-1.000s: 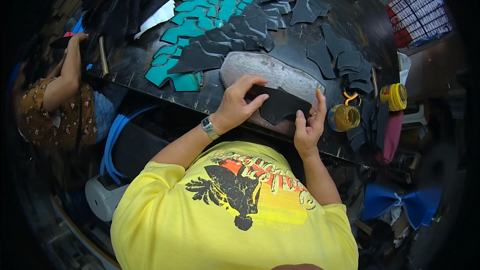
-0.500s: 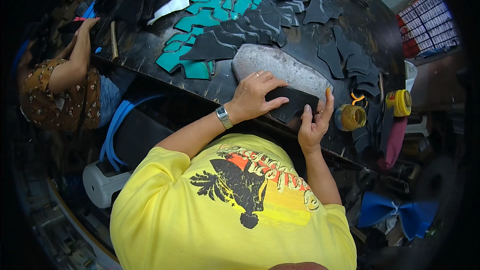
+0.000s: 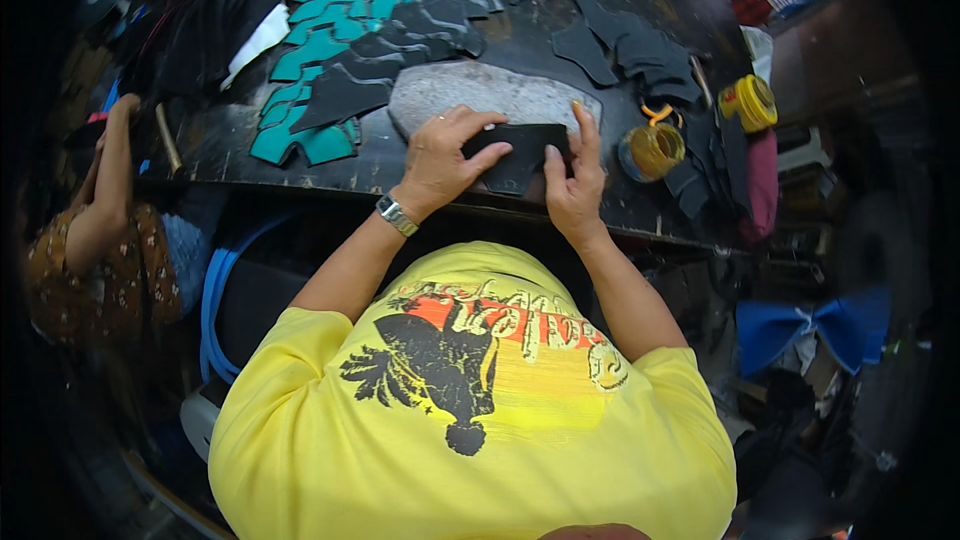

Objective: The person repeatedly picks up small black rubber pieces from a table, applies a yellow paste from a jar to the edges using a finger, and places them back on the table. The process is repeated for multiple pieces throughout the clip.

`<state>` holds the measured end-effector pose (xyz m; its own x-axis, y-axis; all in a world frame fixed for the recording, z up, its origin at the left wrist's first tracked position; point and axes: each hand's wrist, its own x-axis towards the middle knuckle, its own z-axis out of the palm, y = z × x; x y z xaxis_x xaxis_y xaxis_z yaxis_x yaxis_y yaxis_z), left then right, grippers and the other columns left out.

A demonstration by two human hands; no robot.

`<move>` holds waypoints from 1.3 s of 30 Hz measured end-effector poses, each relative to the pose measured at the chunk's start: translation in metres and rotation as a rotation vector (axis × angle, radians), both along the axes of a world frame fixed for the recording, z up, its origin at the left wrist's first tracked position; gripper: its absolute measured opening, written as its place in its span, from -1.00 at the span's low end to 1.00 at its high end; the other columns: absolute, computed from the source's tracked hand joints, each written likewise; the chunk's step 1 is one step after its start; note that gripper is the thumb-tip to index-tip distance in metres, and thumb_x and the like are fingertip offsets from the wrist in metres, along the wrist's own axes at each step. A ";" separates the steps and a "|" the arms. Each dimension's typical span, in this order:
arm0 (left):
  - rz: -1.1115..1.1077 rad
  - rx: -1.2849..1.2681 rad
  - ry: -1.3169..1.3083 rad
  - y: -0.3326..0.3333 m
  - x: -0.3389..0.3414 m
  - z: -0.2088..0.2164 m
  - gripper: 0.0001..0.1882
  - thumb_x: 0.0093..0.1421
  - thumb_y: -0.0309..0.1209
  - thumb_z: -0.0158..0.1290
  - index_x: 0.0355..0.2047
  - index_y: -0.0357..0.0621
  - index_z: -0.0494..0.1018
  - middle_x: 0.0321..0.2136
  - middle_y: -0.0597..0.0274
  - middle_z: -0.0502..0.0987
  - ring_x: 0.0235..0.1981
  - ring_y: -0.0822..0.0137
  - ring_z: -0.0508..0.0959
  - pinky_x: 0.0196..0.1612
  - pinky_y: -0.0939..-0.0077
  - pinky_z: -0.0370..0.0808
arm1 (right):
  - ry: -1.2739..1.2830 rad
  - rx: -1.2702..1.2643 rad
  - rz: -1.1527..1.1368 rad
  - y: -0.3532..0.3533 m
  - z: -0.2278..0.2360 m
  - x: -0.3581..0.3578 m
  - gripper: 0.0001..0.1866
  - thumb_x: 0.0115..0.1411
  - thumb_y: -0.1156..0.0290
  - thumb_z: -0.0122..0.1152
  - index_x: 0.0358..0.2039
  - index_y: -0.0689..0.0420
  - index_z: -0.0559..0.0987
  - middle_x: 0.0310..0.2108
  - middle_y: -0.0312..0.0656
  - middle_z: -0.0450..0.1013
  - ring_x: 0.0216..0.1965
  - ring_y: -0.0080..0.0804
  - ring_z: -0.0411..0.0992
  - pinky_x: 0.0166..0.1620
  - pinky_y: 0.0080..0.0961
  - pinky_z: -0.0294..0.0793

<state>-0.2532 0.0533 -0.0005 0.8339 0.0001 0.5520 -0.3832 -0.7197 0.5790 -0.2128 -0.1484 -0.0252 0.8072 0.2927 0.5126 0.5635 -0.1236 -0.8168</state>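
A flat black cut piece of leather-like material lies at the near side of a grey stone slab, partly on it. My left hand grips its left end, thumb on top and fingers along the far edge. On the opposite end, my right hand has its thumb on the piece and its fingers around the right edge; one fingertip looks stained yellowish. The undersides of both grips are hidden. Just right of my right hand stands an open jar with amber, glue-like residue and an orange-handled tool beside it.
Overlapping green cut pieces and black cut pieces spread across the dark table. More black pieces lie at the right, near a yellow tub. Another person's arm rests at the table's left. A wooden stick lies nearby.
The view has shifted, so the table appears higher and turned. Both hands keep their hold on the black piece, and its near edge now lies more level in view.
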 end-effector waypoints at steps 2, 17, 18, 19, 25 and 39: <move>-0.013 -0.033 0.022 0.000 0.000 -0.001 -0.69 0.08 -0.24 0.30 -0.16 0.01 0.60 -0.42 0.25 0.55 -0.36 0.19 0.57 -0.28 0.34 0.47 | -0.075 -0.086 -0.058 0.000 0.001 0.001 -0.29 0.23 0.68 0.09 0.38 0.17 0.13 0.29 -0.04 0.26 -0.06 -0.46 0.44 0.02 -0.57 0.42; -0.074 -0.158 0.171 0.005 0.001 -0.001 -0.74 0.02 -0.38 0.38 -0.32 -0.22 0.62 -0.42 0.19 0.63 -0.39 0.37 0.61 -0.31 0.55 0.49 | -0.075 -0.116 -0.079 0.002 0.002 0.000 -0.26 0.22 0.67 0.14 0.39 0.10 0.14 -0.38 -0.26 0.51 -0.44 -0.62 0.39 -0.33 -0.67 0.38; -0.090 -0.167 0.255 0.007 0.003 0.002 -0.73 0.02 -0.36 0.39 -0.32 -0.23 0.62 -0.43 0.19 0.63 -0.39 0.37 0.61 -0.31 0.55 0.49 | -0.078 -0.126 -0.079 0.002 0.003 0.000 -0.26 0.22 0.67 0.14 0.39 0.10 0.14 -0.38 -0.26 0.51 -0.44 -0.63 0.39 -0.33 -0.67 0.38; -0.114 -0.172 0.294 0.008 0.006 0.005 -0.73 0.01 -0.35 0.39 -0.32 -0.23 0.62 -0.44 0.19 0.63 -0.39 0.38 0.61 -0.31 0.55 0.49 | -0.080 -0.135 -0.080 0.003 0.003 0.000 -0.26 0.22 0.67 0.14 0.39 0.10 0.14 -0.38 -0.26 0.51 -0.44 -0.63 0.39 -0.34 -0.67 0.38; -0.169 -0.238 0.521 0.012 0.019 0.008 -0.70 0.04 -0.32 0.36 -0.24 -0.17 0.61 -0.42 0.24 0.62 -0.39 0.41 0.61 -0.31 0.53 0.50 | 0.184 0.008 0.075 -0.004 0.023 -0.005 -0.29 0.20 0.61 0.21 0.35 0.10 0.23 -0.38 -0.24 0.42 -0.45 -0.54 0.38 -0.31 -0.62 0.41; -0.501 -0.982 0.817 -0.019 -0.002 0.022 -0.81 0.23 -0.42 0.22 -0.21 -0.26 0.59 -0.36 0.37 0.61 -0.37 0.60 0.56 -0.23 0.70 0.53 | -0.393 -1.169 -0.311 -0.115 0.118 0.056 -0.51 0.32 -0.07 0.05 -0.29 0.06 0.77 0.13 -0.06 0.46 0.28 -0.03 0.21 0.28 -0.03 0.12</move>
<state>-0.2555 0.0341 0.0214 0.9452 -0.2931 -0.1440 0.2150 0.2268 0.9499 -0.1570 -0.2639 0.0923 0.7759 0.5566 0.2970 0.5598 -0.8245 0.0827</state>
